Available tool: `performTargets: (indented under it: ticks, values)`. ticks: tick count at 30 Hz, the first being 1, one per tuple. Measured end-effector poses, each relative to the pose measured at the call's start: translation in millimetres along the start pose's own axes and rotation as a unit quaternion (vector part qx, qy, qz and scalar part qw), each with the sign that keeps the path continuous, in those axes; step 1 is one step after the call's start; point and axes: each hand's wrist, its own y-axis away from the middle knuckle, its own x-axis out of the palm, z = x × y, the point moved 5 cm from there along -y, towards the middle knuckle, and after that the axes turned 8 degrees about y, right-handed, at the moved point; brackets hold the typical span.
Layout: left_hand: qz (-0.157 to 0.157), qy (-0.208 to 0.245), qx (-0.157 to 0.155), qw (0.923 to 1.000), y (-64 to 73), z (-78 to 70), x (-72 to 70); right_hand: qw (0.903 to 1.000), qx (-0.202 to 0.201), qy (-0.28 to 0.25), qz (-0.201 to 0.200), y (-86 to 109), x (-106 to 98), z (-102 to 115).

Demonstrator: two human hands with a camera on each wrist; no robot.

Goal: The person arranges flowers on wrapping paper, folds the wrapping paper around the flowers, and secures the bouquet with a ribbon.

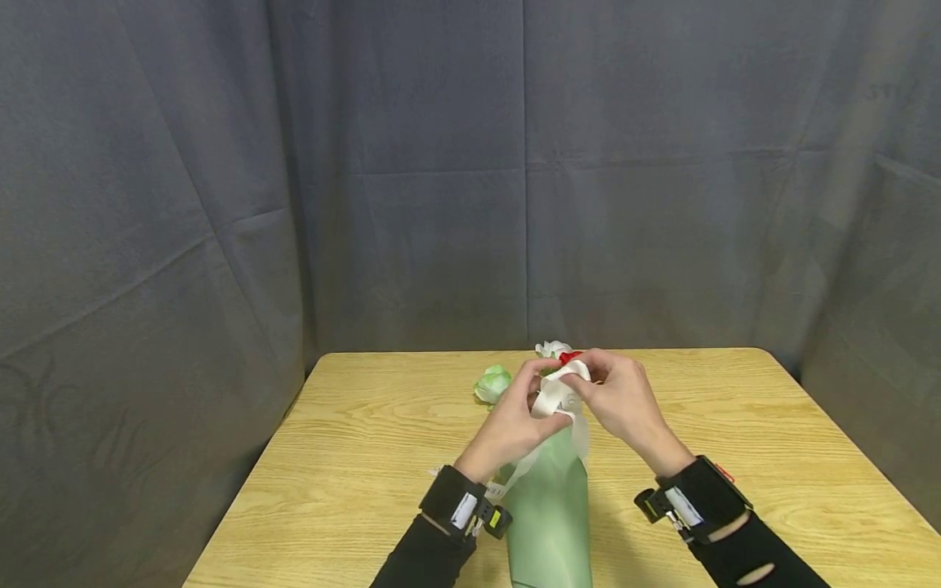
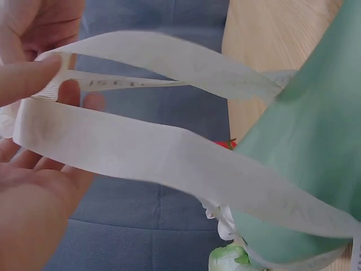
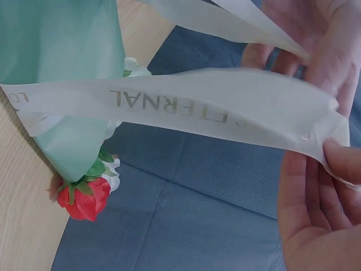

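Note:
A bouquet wrapped in green paper [image 1: 547, 514] lies on the table, its flower end pointing away from me. Around the wrap runs a white ribbon [image 3: 169, 101] with gold lettering, lifted off the paper in long loops. My left hand [image 1: 515, 425] holds the ribbon between thumb and curled fingers above the wrap. From the other side, my right hand [image 1: 625, 400] pinches the same ribbon, its thumb pressing on the band. The hands are close together, and the exact crossing of the ribbon between them is partly hidden. A red rose [image 3: 86, 197] shows at the wrap's opening.
A pale green flower [image 1: 492, 384] and a white flower [image 1: 553, 349] stick out at the bouquet's far end. Below is a light wood table [image 1: 353, 457]. Grey cloth curtains [image 1: 412, 204] hang behind and at both sides. A loose ribbon end [image 1: 496, 490] lies beside the left wrist.

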Motion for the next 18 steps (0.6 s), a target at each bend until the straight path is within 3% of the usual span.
performTargets:
  ticks: [7,14,18]
  values:
    - [-0.045,-0.007,0.005,0.9990,-0.1,-1.7,-6.3,0.9995,0.004,-0.025,0.019,-0.2,-0.7,-3.9]
    - [-0.068,-0.012,0.009,0.9976,-0.8,-3.2,-15.9,0.9906,0.035,-0.118,0.059,-0.8,0.6,-13.0]
    - [-0.102,-0.021,0.023,0.9943,-1.0,-4.7,-22.6,0.9811,0.047,-0.176,0.064,-0.8,-0.8,-17.8]
